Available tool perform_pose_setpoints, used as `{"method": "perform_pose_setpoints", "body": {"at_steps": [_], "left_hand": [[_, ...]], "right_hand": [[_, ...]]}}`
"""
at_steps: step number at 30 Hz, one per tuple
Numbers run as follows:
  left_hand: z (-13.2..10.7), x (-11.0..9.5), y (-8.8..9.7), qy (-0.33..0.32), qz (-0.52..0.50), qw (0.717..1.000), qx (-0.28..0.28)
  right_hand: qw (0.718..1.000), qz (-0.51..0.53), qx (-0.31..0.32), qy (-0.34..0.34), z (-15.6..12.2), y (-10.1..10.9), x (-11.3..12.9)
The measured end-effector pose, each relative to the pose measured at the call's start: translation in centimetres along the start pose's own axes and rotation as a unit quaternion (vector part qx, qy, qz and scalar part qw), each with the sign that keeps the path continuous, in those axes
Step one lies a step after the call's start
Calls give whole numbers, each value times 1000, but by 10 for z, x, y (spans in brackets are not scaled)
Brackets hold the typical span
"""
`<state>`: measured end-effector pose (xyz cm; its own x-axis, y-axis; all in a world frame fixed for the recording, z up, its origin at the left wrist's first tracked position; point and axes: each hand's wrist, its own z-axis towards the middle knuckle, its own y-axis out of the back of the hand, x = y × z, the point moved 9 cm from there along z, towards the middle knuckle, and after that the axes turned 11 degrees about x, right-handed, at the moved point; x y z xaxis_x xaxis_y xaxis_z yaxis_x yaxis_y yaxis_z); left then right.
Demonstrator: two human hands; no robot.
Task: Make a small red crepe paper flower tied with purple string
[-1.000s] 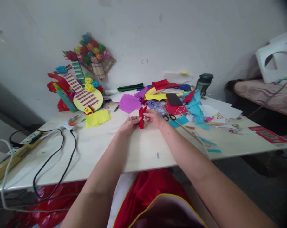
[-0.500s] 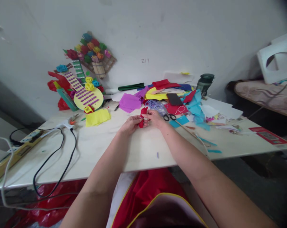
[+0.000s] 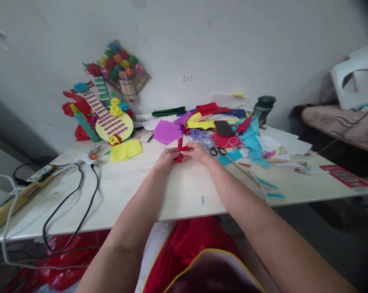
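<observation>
Between my fingers, above the middle of the table, is a piece of red crepe paper (image 3: 180, 144), with one narrow part standing up and another folded toward the right. My left hand (image 3: 168, 158) pinches it from the left side. From the right, my right hand (image 3: 197, 153) grips the folded part. The fingertips hide some of the paper. Just right of my right hand lie black-handled scissors (image 3: 218, 151) and a small blue paper square (image 3: 234, 155). Behind my hands is a purple paper sheet (image 3: 167, 132).
A dark phone (image 3: 224, 128) rests on piled coloured paper. At left are a yellow paper guitar (image 3: 123, 128), a yellow sheet (image 3: 126, 150), a white glue gun (image 3: 85, 158) and a power strip (image 3: 28, 193). A thin stick (image 3: 241, 167) points toward the table's front edge; a dark bottle (image 3: 263, 108) stands at back.
The red paper was a broader upright roll; now a narrow part stands up and another part is folded to the right. Both hands stay in nearly the same place.
</observation>
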<state>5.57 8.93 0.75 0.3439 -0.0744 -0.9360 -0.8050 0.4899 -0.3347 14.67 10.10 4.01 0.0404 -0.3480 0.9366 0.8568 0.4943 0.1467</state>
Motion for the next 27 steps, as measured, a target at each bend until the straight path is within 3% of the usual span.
{"method": "perform_pose_setpoints", "body": {"at_steps": [3, 7, 14, 21, 27], "left_hand": [[1, -1, 3, -18, 11, 1000, -2], [1, -5, 0, -34, 14, 999, 7], [0, -2, -6, 12, -38, 999, 32], [-3, -3, -11, 15, -35, 997, 72], [-3, -3, -8, 2, 7, 1000, 27]], "right_hand": [[999, -25, -15, 13, 1, 3, 3], [998, 45, -41, -18, 0, 6, -11], [993, 106, -46, -32, -3, 10, -21], [994, 93, -57, -30, -3, 12, -22], [990, 86, -105, -42, -3, 19, -25]]}}
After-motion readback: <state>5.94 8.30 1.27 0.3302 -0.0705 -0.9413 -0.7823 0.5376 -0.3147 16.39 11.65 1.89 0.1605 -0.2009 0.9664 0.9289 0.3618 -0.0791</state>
